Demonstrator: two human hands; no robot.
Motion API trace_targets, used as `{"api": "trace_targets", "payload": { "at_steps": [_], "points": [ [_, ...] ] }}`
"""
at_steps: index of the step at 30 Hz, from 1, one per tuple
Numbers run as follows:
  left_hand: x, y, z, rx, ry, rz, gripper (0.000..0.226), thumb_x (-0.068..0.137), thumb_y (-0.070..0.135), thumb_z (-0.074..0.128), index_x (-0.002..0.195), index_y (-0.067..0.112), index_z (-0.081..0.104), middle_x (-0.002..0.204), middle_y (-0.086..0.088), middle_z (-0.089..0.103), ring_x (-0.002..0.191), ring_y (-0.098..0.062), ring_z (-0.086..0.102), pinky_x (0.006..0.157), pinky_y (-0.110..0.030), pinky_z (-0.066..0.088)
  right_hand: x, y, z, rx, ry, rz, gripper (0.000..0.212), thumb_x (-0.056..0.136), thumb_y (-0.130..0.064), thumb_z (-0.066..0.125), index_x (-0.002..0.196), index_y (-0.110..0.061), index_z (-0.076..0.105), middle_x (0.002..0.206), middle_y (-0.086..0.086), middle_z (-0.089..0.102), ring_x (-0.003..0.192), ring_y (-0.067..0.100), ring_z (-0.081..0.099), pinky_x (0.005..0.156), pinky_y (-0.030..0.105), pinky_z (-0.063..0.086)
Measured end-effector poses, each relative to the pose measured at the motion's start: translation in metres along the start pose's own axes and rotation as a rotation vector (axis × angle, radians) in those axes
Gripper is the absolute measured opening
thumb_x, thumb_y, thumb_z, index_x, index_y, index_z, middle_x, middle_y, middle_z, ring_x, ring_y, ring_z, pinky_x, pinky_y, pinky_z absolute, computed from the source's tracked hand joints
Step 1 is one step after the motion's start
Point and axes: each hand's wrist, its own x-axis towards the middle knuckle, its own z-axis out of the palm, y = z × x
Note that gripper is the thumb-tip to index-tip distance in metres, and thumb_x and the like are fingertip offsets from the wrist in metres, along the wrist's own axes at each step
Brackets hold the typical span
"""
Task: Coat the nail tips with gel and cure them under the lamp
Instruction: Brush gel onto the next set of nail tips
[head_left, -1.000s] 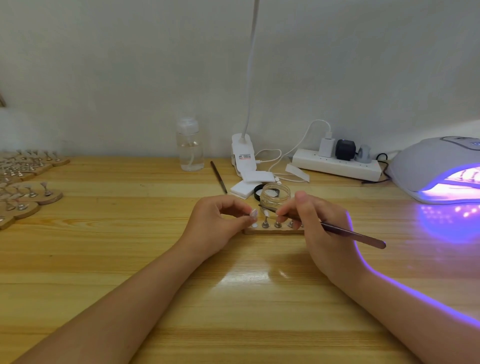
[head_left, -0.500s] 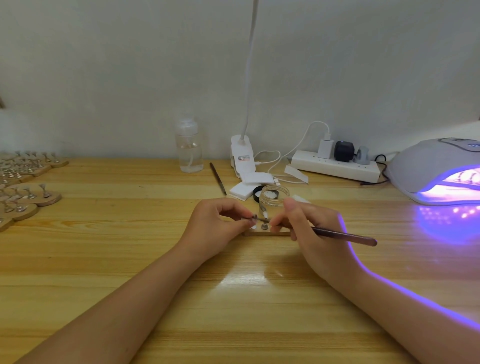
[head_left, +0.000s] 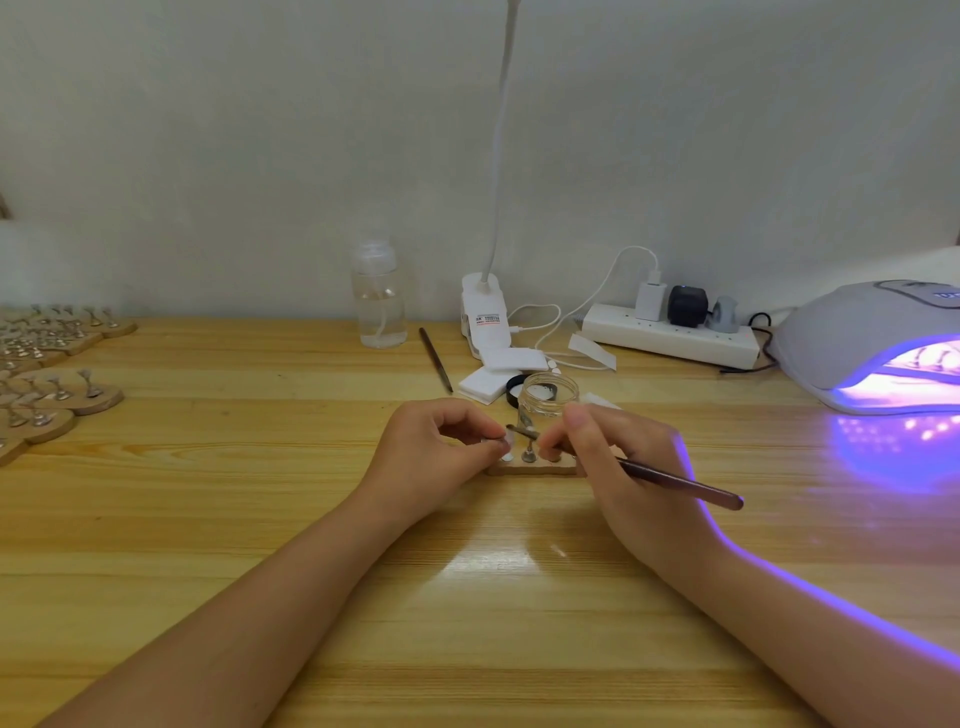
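A small wooden holder (head_left: 524, 470) with metal nail stands sits at the table's centre. My left hand (head_left: 431, 457) pinches one nail tip (head_left: 503, 443) just above the holder's left end. My right hand (head_left: 618, 462) grips a dark brush (head_left: 685, 487); its bristle end lies across the pinched tip. An open clear gel jar (head_left: 548, 395) stands right behind the holder, its black lid (head_left: 514, 389) beside it. The curing lamp (head_left: 872, 343) glows violet at the far right, with something lit inside it.
Several wooden holders with nail stands (head_left: 47, 384) crowd the left edge. Along the back stand a clear pump bottle (head_left: 378, 301), a clip lamp base (head_left: 483, 317), a power strip (head_left: 670, 338) with plugs and cables, white pads (head_left: 493, 374) and a spare brush (head_left: 436, 358).
My right hand has slid left and the brush tip now reaches the nail tip held by my left hand. The view has shifted slightly.
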Motion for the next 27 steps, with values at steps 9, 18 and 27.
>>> {"api": "trace_targets", "payload": {
  "at_steps": [9, 18, 27],
  "points": [
    [0.0004, 0.0012, 0.0008, 0.013, 0.003, -0.011, 0.013, 0.071, 0.006, 0.075, 0.065, 0.015, 0.069, 0.064, 0.005, 0.066, 0.061, 0.004, 0.056, 0.058, -0.004, 0.041, 0.0000, 0.0007, 0.0004, 0.055, 0.002, 0.035, 0.042, 0.085, -0.046, 0.038, 0.064, -0.024, 0.066, 0.068, -0.013, 0.066, 0.066, 0.001, 0.061, 0.063, 0.009, 0.043],
    [-0.0001, 0.0012, 0.0005, 0.018, -0.003, -0.010, 0.014, 0.071, 0.005, 0.075, 0.066, 0.016, 0.068, 0.063, 0.006, 0.065, 0.060, 0.003, 0.057, 0.057, -0.006, 0.043, -0.0005, 0.0017, 0.0010, 0.083, 0.026, 0.092, 0.038, 0.088, -0.040, 0.046, 0.062, -0.022, 0.067, 0.065, -0.007, 0.067, 0.064, 0.005, 0.063, 0.065, 0.019, 0.049],
    [0.0009, -0.0017, -0.0001, 0.042, -0.022, 0.046, 0.020, 0.071, 0.007, 0.075, 0.063, 0.021, 0.065, 0.058, 0.012, 0.062, 0.060, 0.006, 0.056, 0.059, -0.005, 0.041, -0.0011, 0.0023, 0.0008, 0.143, 0.022, 0.110, 0.043, 0.091, -0.039, 0.045, 0.060, -0.019, 0.067, 0.062, -0.002, 0.067, 0.060, 0.005, 0.063, 0.062, 0.015, 0.048]
  ]
}}
